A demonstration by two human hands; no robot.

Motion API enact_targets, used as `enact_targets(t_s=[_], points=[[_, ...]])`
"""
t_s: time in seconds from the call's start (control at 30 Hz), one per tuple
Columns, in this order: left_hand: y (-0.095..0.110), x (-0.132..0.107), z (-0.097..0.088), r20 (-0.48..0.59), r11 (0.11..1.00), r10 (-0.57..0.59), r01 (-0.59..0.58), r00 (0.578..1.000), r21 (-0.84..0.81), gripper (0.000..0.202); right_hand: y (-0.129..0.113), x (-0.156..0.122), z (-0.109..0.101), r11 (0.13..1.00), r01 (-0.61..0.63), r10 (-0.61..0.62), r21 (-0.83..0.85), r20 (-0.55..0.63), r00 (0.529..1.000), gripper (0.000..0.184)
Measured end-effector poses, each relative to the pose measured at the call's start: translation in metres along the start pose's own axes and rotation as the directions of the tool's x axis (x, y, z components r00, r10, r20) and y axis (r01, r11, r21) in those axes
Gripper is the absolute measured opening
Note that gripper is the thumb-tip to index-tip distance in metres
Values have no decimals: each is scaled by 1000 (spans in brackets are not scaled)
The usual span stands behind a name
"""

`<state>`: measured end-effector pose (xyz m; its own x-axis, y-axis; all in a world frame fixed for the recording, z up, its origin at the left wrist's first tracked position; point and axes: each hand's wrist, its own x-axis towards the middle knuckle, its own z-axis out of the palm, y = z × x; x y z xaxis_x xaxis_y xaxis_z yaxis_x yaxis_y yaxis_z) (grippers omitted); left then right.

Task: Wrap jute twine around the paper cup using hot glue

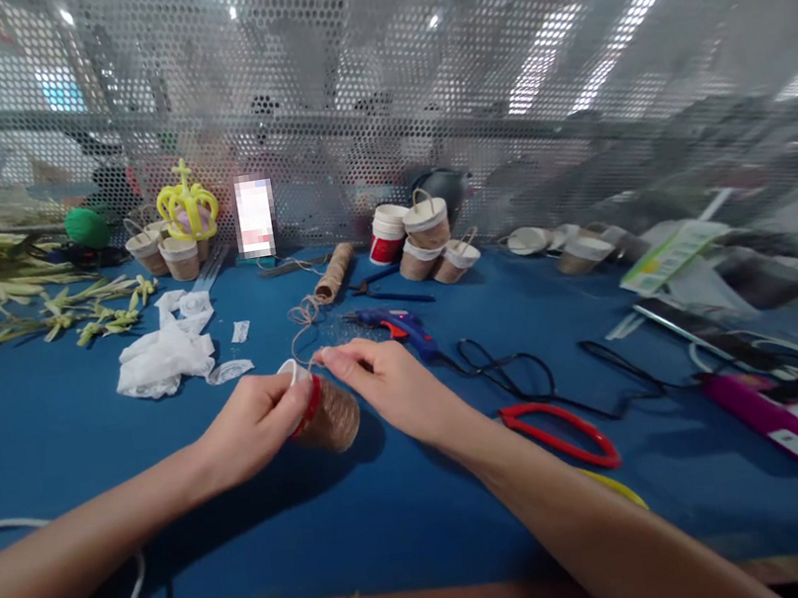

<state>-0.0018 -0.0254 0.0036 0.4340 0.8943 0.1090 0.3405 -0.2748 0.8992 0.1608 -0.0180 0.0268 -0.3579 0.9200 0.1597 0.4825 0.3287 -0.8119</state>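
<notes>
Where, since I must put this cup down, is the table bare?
Bare: blue table left of the left hand, this side of the crumpled white plastic; also between both forearms. Crowded: right, by red loop and black cord.

cup point(333, 421) rim hidden by fingers point(285, 401), label point(256, 217) pixelated

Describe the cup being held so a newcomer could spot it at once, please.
On the blue table, look mid-front where the left hand and right hand meet. The cup tilts between them. Unlike the cups by the mesh, it alone pairs a red band with twine wrapping.
</notes>
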Motion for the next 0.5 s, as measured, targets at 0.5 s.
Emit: enact_targets(t_s=[0.5], points=[[4,6,-3,170,879,-202,255,965,-404,24,1,2,2,840,-69,202,538,-193,960,17]])
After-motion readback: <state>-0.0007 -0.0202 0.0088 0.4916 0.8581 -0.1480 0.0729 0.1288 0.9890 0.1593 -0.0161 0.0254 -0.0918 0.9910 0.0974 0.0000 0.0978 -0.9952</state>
